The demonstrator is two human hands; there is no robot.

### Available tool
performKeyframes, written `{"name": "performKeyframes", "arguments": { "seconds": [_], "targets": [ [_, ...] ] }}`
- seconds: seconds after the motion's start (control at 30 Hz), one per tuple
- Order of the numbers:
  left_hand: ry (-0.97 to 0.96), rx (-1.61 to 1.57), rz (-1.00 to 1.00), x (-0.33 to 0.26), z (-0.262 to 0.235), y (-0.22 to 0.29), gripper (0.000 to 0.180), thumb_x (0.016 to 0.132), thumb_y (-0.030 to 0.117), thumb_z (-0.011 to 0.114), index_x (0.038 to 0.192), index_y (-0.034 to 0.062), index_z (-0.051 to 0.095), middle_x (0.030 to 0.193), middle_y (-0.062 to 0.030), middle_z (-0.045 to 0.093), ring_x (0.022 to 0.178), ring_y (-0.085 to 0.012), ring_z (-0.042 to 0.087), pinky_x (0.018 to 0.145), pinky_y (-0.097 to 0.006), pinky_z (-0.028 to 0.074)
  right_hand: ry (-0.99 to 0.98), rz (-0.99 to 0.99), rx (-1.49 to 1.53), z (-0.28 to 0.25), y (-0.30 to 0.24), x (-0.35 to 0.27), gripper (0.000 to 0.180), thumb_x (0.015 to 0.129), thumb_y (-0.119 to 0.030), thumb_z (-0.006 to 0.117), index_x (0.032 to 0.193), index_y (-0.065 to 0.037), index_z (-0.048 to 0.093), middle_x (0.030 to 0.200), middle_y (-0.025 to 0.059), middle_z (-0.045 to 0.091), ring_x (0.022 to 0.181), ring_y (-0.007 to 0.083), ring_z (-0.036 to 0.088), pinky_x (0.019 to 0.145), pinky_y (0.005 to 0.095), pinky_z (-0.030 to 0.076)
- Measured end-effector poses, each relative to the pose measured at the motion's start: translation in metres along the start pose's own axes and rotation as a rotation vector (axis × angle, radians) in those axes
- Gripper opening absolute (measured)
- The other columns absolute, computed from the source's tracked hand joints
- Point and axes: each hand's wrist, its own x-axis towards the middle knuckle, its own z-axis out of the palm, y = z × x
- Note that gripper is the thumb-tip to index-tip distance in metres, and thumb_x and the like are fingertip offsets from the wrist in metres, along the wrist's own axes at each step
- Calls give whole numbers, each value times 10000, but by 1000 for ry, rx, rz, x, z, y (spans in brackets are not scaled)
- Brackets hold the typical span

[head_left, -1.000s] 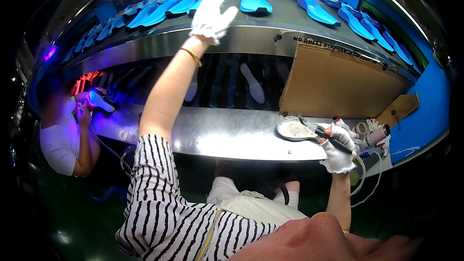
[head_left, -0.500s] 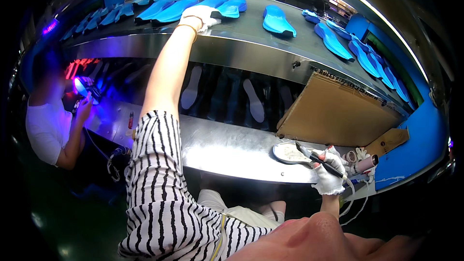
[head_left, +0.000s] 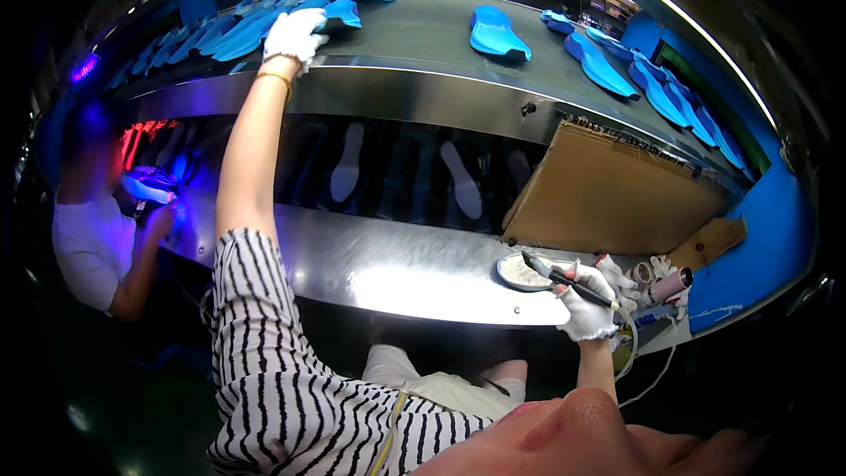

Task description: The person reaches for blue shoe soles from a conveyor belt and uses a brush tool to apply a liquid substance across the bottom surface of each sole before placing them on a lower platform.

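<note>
My left hand [head_left: 295, 37], in a white glove, reaches out over the dark belt and touches a group of blue sole-shaped pieces. One of these blue soles [head_left: 344, 12] lies just right of the fingers. How the fingertips close on the pieces is hidden. Lower right, my gloved right hand [head_left: 585, 304] is closed round a black-handled brush [head_left: 557, 276] with a pale hose trailing from its end. The brush tip is over a dark-rimmed oval piece [head_left: 520, 271], whitish inside, on the metal shelf.
More blue soles line the belt [head_left: 423, 31] to left and right. A cardboard sheet [head_left: 626, 198] leans on the shelf [head_left: 388, 269]; a pink cylinder [head_left: 671, 284] and white gloves lie beside my right hand. A co-worker [head_left: 97, 247] holds a lit piece at left.
My left hand has moved left along the belt, and the group of blue soles near it has shifted left too. The right hand has moved slightly left with the brush.
</note>
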Motion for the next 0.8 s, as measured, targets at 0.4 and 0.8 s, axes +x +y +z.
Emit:
{"name": "performKeyframes", "arguments": {
  "seconds": [0.4,0.8],
  "targets": [
    [291,-2206,65,-68,-150,102,682,905,586,319,662,9,589,1091,-184,582,874,-266,537,790,-368,440,-27,199,73,-26,22,-15,156,787,-15,656,915,-19,566,837,52,641,776,105,602,724,247,476],
    [-1033,-2836,-1238,-309,-36,303,895,761,770,335,1369,113,335,1362,-229,363,1260,-402,342,1019,-589,283,7,204,-43,-7,12,-36,136,770,6,633,886,-13,566,803,44,614,732,108,600,681,240,486]
  ]
}}
